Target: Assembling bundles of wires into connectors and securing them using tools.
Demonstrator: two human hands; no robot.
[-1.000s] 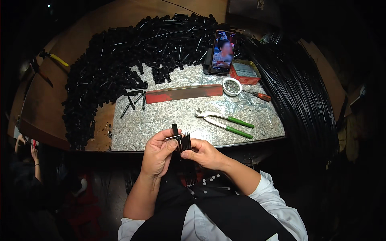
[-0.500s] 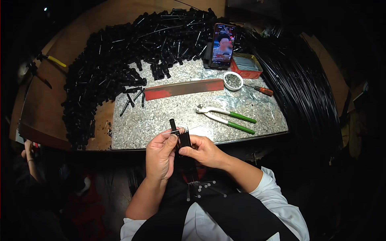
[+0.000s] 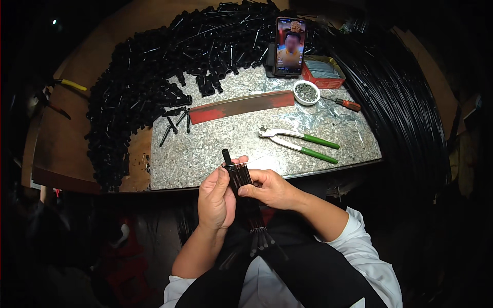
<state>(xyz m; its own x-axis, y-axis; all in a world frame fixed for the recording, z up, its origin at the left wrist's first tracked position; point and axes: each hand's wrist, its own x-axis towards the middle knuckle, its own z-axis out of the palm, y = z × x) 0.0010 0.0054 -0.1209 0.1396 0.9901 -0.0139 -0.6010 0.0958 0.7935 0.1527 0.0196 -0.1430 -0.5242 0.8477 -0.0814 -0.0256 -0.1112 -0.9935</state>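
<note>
My left hand [image 3: 215, 197] is closed around a short black tube [image 3: 226, 156], which stands up above its thumb. Its fingertips reach behind the tops of a bundle of thin black ribs [image 3: 239, 177]. From the other side, my right hand [image 3: 271, 189] grips that bundle between thumb and fingers. A thin pale wire [image 3: 237, 165] lies across the rib tops beside the tube; whether it passes through them is too small to tell. The lower rib ends hang over my lap, where several carry small round grey tips [image 3: 263, 245].
Green-handled pincers [image 3: 300, 145], a red worn bar [image 3: 241, 107], a white bowl of small metal bits [image 3: 306, 93] and a screwdriver [image 3: 349, 104] lie on the speckled board [image 3: 200, 149]. Behind are piled black tubular parts [image 3: 138, 77], a phone [image 3: 290, 49], a red tin [image 3: 328, 79] and long black rods [image 3: 395, 102].
The rib tops have come up against the black tube, and the wire, earlier sticking out left from my left fingertips, now crosses them. The whole view has shifted slightly.
</note>
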